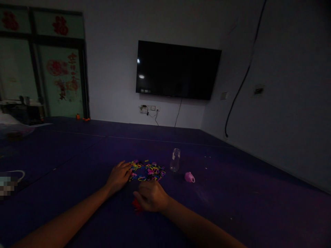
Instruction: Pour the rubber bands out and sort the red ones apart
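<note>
Small rubber bands (154, 171) in yellow, pink, blue and black lie in a loose pile on the dark blue floor. My left hand (119, 175) rests at the pile's left edge, fingers stretched toward the bands and touching the nearest ones. In front of the pile, my right hand (152, 197) is closed with its fingers curled down; whatever they pinch is hidden. A small heap of red bands (137, 205) shows beside and partly under that hand. To the right of the pile stands a clear bottle (175, 160) without its cap. A pink cap with a loop (189, 177) lies near it.
A dark television (178, 70) hangs on the far wall above some sockets (150, 108). A black cable (241, 84) runs down the right wall. Clear plastic (15, 129) and a white-handled object (9, 182) lie at the left. Small white bits dot the floor at the right.
</note>
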{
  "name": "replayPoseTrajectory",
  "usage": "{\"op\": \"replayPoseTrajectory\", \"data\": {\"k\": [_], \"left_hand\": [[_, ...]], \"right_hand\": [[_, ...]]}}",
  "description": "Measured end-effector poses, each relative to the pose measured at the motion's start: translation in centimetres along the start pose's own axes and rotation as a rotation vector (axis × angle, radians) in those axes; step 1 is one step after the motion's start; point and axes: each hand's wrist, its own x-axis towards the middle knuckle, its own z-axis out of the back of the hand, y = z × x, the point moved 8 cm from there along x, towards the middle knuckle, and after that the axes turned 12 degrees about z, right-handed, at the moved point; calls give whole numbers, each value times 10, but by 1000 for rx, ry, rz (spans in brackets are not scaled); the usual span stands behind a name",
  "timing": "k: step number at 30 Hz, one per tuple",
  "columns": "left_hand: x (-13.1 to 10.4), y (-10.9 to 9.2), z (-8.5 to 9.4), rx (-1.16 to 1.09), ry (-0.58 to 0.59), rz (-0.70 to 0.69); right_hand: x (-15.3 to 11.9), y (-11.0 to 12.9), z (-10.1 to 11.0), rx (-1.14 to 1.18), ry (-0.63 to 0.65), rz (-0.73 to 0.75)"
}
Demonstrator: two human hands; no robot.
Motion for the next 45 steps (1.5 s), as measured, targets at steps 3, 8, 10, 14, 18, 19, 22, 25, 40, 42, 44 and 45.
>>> {"op": "replayPoseTrajectory", "data": {"k": [3,8,10,14,18,19,22,25,40,42,44,45], "left_hand": [[0,-2,0,13,5,5],[-2,-8,6,-5,-13,6],[-3,-10,10,-17,-24,16],[-4,-15,18,-35,-44,3],[0,-3,21,-113,-74,131],[2,4,21,-140,-71,198],[4,20,17,-196,-43,334],[6,26,16,-199,-45,350],[-3,-13,21,-24,-88,50],[-3,-14,16,13,-54,28],[-3,-12,11,46,-19,31],[-3,-11,8,56,0,36]], "right_hand": [[2,2,2,10,-12,10],[5,-1,15,22,-75,-72],[2,-10,20,30,-102,-169],[-10,-36,23,10,-144,-387],[-25,-63,16,8,-95,-583],[-29,-69,15,19,-82,-619],[-38,-82,11,51,-43,-669],[-46,-92,9,40,18,-699],[-39,-85,-10,7,344,-628],[-39,-84,-11,5,356,-620],[-39,-84,-10,-1,359,-617],[-38,-83,-10,-3,358,-615]]}}
